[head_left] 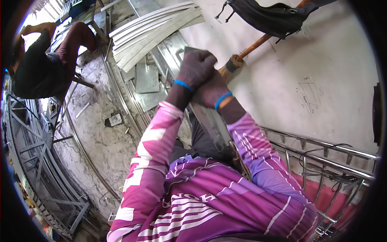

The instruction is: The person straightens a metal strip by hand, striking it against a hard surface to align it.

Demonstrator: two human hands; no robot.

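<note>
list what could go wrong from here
The bare left hand and right hand are close to metal pieces, so an edge might nick a finger. The metal strips lie unevenly fanned and could slide if knocked. The broom leans near the hands and might get bumped.

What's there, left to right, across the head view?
Seated co-worker → white scrap on the floor → small flat metal plate → left hand → line sketch on the pale surface.

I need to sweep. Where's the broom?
In the head view, the broom is upper right of the right hand, by the pale wall, its handle reaching the black bag.
</note>
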